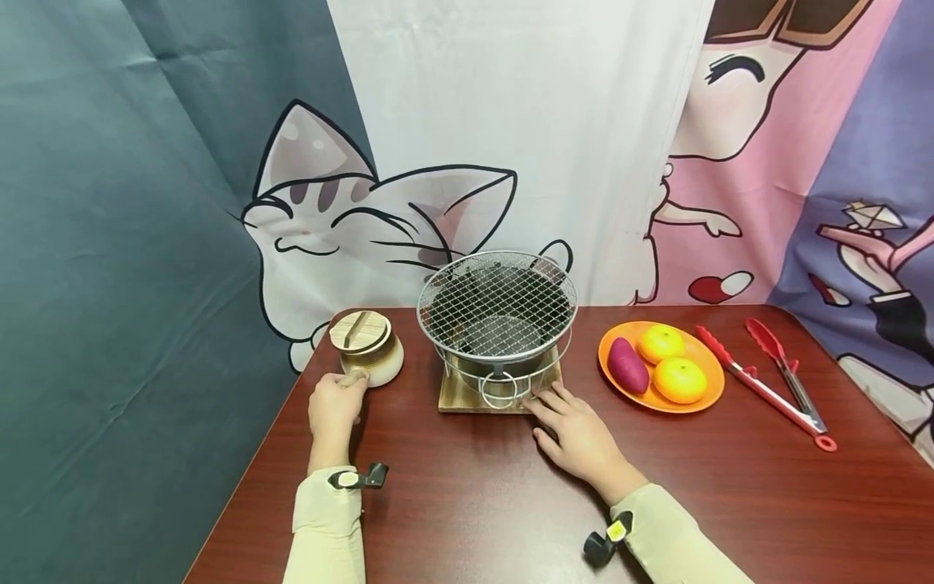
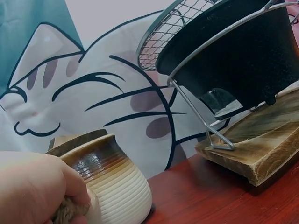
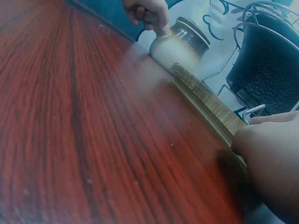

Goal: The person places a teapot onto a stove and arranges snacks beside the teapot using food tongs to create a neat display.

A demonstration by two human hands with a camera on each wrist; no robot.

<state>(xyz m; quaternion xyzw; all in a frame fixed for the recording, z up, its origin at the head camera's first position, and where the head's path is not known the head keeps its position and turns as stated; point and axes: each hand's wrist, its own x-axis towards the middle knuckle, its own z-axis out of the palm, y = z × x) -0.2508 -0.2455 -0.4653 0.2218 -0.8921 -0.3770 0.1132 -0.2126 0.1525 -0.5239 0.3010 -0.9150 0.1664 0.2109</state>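
One left hand (image 1: 338,405): fingers curled round the handle (image 2: 70,211) of a pot (image 1: 381,362).
Right hand (image 1: 581,435): fingers spread, touching the board (image 1: 457,396).

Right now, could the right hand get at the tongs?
Probably yes: the right hand, touching the wooden board, could likely go straight across the table to the ring end of the tongs. The orange plate lies beyond that path, and nothing visible blocks it.
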